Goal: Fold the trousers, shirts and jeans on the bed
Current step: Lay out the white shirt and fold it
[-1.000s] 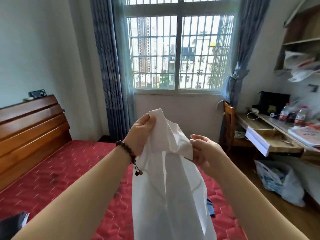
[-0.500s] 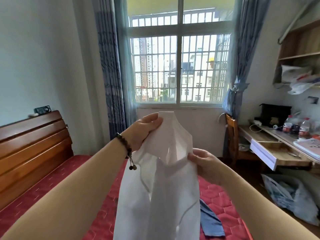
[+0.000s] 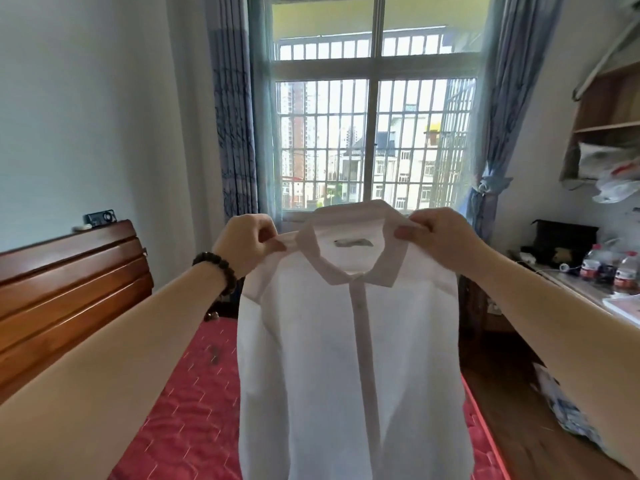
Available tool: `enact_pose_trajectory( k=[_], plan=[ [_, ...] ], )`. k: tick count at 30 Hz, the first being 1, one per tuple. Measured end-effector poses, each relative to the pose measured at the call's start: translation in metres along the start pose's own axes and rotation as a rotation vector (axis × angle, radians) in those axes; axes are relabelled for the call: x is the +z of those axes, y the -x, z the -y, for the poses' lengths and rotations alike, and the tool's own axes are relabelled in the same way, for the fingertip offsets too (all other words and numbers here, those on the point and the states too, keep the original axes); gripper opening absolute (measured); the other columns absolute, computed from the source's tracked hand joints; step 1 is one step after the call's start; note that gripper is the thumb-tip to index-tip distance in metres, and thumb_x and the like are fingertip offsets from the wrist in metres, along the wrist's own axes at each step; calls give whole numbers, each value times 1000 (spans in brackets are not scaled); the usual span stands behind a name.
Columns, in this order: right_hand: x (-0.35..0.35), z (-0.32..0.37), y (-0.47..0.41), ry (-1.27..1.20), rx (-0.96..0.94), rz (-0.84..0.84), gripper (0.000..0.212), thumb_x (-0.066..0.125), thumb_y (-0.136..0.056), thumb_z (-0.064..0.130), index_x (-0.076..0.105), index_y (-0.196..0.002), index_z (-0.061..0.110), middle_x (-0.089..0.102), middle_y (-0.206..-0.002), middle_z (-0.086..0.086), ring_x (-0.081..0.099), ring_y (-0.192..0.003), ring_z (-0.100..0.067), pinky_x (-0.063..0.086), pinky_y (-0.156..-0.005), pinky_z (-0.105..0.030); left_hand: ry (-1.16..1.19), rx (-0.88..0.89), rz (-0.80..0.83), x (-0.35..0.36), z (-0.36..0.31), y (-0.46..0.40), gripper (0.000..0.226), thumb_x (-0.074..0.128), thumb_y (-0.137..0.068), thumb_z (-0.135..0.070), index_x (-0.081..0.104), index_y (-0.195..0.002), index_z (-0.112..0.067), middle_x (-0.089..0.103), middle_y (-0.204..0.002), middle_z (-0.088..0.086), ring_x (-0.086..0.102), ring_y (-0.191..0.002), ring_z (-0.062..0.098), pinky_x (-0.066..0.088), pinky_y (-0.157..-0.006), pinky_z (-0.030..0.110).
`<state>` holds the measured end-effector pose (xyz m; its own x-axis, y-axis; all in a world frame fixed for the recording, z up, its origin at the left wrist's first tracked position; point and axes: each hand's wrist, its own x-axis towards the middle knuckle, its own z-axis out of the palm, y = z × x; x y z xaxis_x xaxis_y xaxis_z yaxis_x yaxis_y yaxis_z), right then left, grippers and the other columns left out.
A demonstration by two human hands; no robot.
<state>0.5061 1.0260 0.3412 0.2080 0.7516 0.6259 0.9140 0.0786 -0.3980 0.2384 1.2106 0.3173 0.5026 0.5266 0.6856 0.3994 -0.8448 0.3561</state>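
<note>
White shirt (image 3: pixel 349 341) hangs, shoulders pinched by left hand (image 3: pixel 247 245) and right hand (image 3: pixel 440 237).

Bright daylight floods through the window (image 3: pixel 374 140), backlighting the scene; edges bend and slightly blur.

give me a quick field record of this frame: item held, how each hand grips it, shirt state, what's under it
item: white shirt
left hand: pinching the shirt's shoulder beside the collar
right hand: pinching the other shoulder
shirt state: held up in the air, front facing the camera, hanging open, not folded
collar: upright, label visible inside
below: red bed
left wrist: dark bead bracelet
</note>
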Motion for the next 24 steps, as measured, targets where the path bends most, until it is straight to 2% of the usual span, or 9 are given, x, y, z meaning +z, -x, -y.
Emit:
enact_pose_trajectory(
  k=[3, 8, 11, 14, 16, 18, 20, 22, 24],
  plan=[
    [-7, 2, -4, 0, -39, 42, 36, 62, -91, 27, 51, -59, 15, 38, -51, 6, 37, -43, -3, 25, -48, -19, 175, -72, -159, 8, 2, 5, 28, 75, -80, -21, 57, -60, -28, 56, -56, -12, 49, -52, 2, 36, -49, 8],
    [-9, 5, -5, -25, -42, -86, 47, 63, -91, 27, 38, -52, 18, 32, -50, 4, 30, -43, -6, 23, -46, -20, 556, -238, -151, 25, -6, 8, 25, 63, -91, -13, 67, -67, -20, 59, -55, -13, 49, -50, 0, 42, -50, 15],
    [-14, 5, -6, -15, -34, -139, 48, 63, -90, 29, 38, -53, 15, 32, -51, 2, 28, -46, -7, 22, -49, -24, 451, -165, -101, 36, -13, 13, 25, 57, -94, -26, 56, -70, -23, 51, -58, -10, 42, -49, -1, 38, -51, 19],
    [-25, 6, -6, 40, -55, -116, 46, 64, -90, 31, 44, -54, 10, 34, -51, 1, 30, -48, -9, 23, -50, -23, 136, -33, 31, 38, -12, 21, 28, 72, -79, -48, 52, -85, -29, 54, -67, -16, 51, -56, -2, 39, -53, 16],
    [-36, 7, -5, 95, -72, -32, 42, 63, -91, 32, 55, -63, 2, 42, -53, -10, 35, -50, -12, 26, -49, -19, -7, 50, 57, 35, -7, 22, 29, 75, -77, -42, 52, -84, -26, 55, -71, -15, 53, -63, 2, 42, -57, 22],
    [-47, 9, -3, 131, -79, 63, 34, 62, -92, 31, 66, -74, 2, 57, -64, -18, 44, -54, -14, 31, -50, -15, 46, 55, 22, 29, -6, 20, 24, 75, -79, -31, 54, -74, -20, 56, -69, -9, 52, -62, 8, 42, -58, 20],
    [-55, 9, -2, 115, -73, 83, 22, 63, -91, 30, 71, -76, 17, 65, -67, -6, 52, -55, -9, 33, -51, -10, 141, -4, -47, 24, -7, 17, 18, 72, -82, -24, 57, -74, -20, 60, -70, -7, 54, -63, 8, 39, -57, 12],
    [-57, 10, -1, 24, -48, 34, 17, 65, -89, 30, 69, -73, 33, 67, -67, 10, 55, -55, 2, 37, -53, -5, 271, -83, -75, 21, -9, 16, 7, 66, -88, -20, 61, -84, -17, 64, -79, -3, 61, -70, 12, 44, -61, 13],
    [-53, 12, 0, -28, -35, -22, 16, 66, -88, 31, 69, -74, 37, 67, -69, 15, 56, -58, 5, 37, -54, -4, 434, -128, 96, 19, -17, 17, 16, 64, -90, -20, 61, -105, -14, 66, -97, 0, 66, -84, 16, 54, -70, 23]
  ],
)
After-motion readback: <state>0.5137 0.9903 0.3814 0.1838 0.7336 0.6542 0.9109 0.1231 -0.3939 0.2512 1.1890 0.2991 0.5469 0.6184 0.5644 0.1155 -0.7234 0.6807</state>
